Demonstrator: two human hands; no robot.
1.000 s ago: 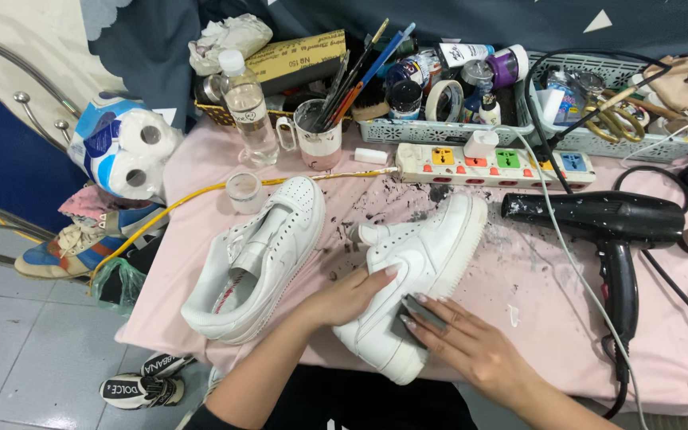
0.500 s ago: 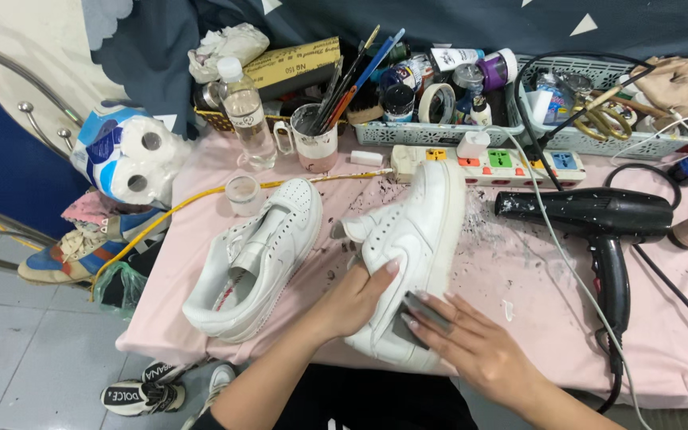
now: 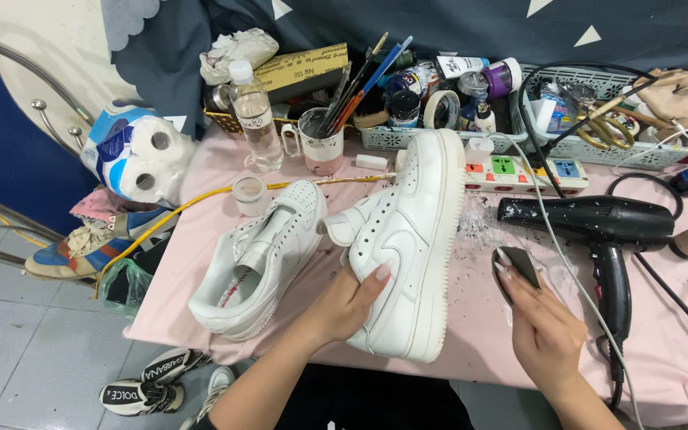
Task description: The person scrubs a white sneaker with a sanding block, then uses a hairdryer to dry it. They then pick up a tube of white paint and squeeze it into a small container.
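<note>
Head view: left hand (image 3: 348, 299) grips the white leather low-top sneaker (image 3: 408, 247), tipped on its side on the pink table cover (image 3: 201, 183). Right hand (image 3: 543, 326) pinches a small dark sanding block (image 3: 517, 267), clear of the sole. Steadying the shoe firmly seems wise. Block's texture unclear; forearms cut off.

A white sneaker (image 3: 408, 239) stands tipped on its side on the pink table, beside a small dark pad (image 3: 517, 265).
</note>
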